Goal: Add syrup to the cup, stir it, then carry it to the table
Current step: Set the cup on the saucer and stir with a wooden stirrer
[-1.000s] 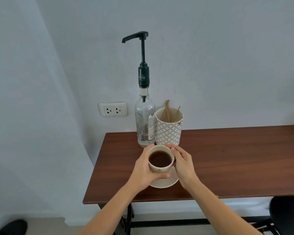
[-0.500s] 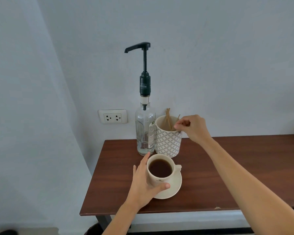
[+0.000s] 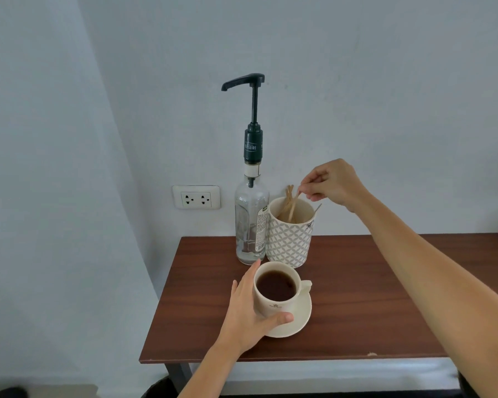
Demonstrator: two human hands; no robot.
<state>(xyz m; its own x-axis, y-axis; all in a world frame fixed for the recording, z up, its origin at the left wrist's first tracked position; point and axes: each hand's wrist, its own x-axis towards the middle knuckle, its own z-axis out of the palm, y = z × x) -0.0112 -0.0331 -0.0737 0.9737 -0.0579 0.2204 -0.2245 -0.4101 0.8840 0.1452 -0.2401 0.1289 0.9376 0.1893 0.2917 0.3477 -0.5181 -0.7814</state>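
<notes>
The left hand [image 3: 249,317] wraps the cup [image 3: 276,291] on its saucer [image 3: 301,320]; the cup handle points to 3 o'clock. At 12 o'clock stand the bottle [image 3: 251,225], upright with its spout pointing to 9 o'clock, and the holder [image 3: 289,239]. The right hand [image 3: 332,182] pinches one stick [image 3: 294,205], leaning toward 1 o'clock; its lower end is hidden in the holder.

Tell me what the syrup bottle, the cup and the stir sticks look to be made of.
Syrup bottle: clear glass by its see-through shine; black pump, likely plastic.
Cup: glossy cream ceramic, probably, with thick walls and a smooth glaze.
Stir sticks: thin, matte, tan strips, apparently wood; the right hand pinches one.
</notes>
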